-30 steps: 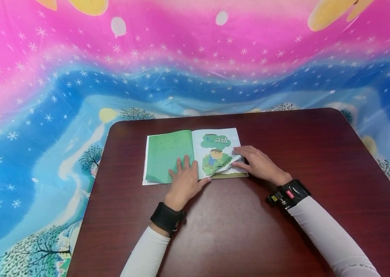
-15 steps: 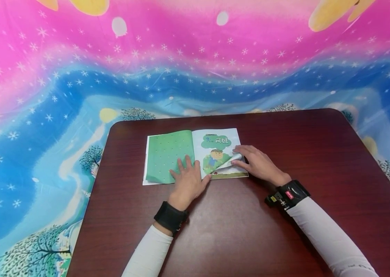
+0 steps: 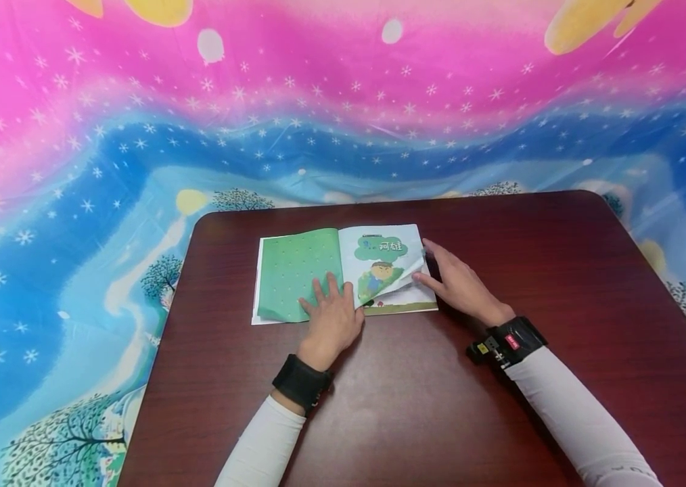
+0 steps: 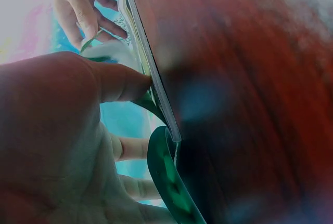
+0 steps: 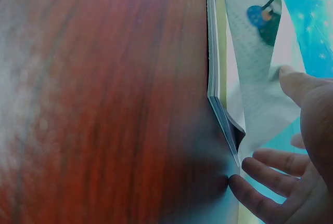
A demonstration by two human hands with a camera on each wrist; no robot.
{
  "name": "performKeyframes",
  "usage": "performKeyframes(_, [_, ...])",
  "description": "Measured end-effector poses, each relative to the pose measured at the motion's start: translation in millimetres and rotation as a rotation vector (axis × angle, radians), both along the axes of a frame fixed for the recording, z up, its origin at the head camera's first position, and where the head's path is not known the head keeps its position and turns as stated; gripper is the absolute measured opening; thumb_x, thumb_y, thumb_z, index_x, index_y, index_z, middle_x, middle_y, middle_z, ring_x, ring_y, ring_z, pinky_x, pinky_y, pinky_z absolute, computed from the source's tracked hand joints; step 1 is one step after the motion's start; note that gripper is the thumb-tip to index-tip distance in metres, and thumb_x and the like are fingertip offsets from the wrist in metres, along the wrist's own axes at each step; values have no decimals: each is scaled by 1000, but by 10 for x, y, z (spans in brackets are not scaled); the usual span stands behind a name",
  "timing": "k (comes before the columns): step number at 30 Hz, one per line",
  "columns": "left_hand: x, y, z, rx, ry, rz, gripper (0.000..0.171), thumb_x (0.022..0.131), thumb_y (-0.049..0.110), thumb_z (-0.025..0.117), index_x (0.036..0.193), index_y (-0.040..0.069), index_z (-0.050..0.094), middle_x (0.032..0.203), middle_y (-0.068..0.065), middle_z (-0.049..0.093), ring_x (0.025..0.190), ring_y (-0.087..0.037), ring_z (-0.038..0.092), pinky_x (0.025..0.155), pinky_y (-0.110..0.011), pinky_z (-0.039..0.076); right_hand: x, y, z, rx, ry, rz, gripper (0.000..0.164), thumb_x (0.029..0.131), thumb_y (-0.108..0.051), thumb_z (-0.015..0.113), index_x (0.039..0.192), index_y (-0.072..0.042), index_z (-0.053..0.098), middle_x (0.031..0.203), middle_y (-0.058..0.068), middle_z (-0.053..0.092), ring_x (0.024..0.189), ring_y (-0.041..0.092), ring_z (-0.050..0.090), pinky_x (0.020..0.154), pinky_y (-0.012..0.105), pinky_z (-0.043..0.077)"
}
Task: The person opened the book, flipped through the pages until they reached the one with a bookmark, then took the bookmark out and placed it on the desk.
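While the left hand [image 3: 332,325] lies spread on the open book [image 3: 299,267], the right hand [image 3: 463,284] pinches a lifted page [image 3: 405,274].

Printed cloth backdrop [image 3: 331,81] beyond the table's far edge and down both sides, creased in places. Pink above, wavy blue band below, paler blue lower down; white snowflakes [image 3: 24,237] scattered, leafy trees [image 3: 65,433] lower left, yellow shapes [image 3: 586,24] along the top. Table [image 3: 404,399]: dark red-brown wood grain, far corners rounded. Soft sheen on the near middle, perhaps from overhead light.
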State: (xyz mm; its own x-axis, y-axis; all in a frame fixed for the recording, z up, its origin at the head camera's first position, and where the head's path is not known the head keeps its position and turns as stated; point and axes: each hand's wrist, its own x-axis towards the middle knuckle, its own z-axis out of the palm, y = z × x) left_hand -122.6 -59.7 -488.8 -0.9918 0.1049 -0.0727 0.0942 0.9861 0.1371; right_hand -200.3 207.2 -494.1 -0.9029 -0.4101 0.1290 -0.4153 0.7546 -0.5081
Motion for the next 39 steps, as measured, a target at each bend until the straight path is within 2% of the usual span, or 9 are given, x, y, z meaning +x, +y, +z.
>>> performKeyframes(3, [-2,-7,2,-21,10,-12,46,96,41,49,124,4,48,153,-31,31,137,-57,28,90,-78,35,-7,15,5,-32,-2,-14,84,92,-47,59,158,-12,19,147,17,48,132,32,48,99,55,43])
performKeyframes(7, [-1,-26,2,-19,42,-10,46,96,41,49,124,4,49,152,-30,35,135,-55,32,89,-76,37,-14,22,4,-43,-4,-18,83,93,-45,59,158,-11,18,145,18,50,127,32,53,95,53,47])
performKeyframes(11, [-6,-53,-3,39,89,7,46,98,41,48,124,3,52,149,-28,40,133,-54,37,87,-77,39,-16,9,5,-49,-23,-17,83,93,-48,57,157,-10,22,146,16,50,128,31,52,97,52,46])
performKeyframes(17, [-36,-103,41,153,69,55,54,101,37,42,142,3,44,149,-24,42,135,-50,38,91,-75,38,-7,4,3,-19,-35,-15,81,93,-49,57,156,-8,26,148,16,47,132,31,47,101,54,42])
performKeyframes(20, [-39,-136,70,223,127,86,56,99,32,46,145,0,41,142,-24,51,127,-46,49,90,-69,44,-11,9,-13,-1,-34,-13,80,93,-48,57,155,-7,27,149,16,45,135,31,44,103,54,40])
performKeyframes(25, [-46,-184,63,301,252,106,57,95,23,53,143,-5,41,130,-26,58,104,-42,63,77,-56,55,-2,17,-27,29,-45,-19,79,93,-46,58,155,-8,28,151,16,43,137,31,40,105,53,39])
performKeyframes(31, [-55,-255,86,369,289,156,74,83,13,65,149,-2,34,136,-27,53,107,-44,61,73,-54,56,25,20,-33,30,-54,-23,78,93,-44,59,155,-7,29,151,17,42,137,31,40,105,53,39])
performKeyframes(36, [-92,-338,112,434,277,174,97,76,8,71,157,6,17,147,-27,40,117,-44,55,74,-54,56,23,23,-44,25,-52,-29,77,93,-45,59,154,-8,31,151,16,41,137,31,40,105,53,39])
performKeyframes(39, [-112,-395,129,476,285,185,108,74,4,73,159,11,7,153,-28,29,127,-44,46,79,-55,55,17,26,-55,22,-41,-17,76,93,-44,60,153,-6,33,150,18,43,136,32,41,105,54,39])
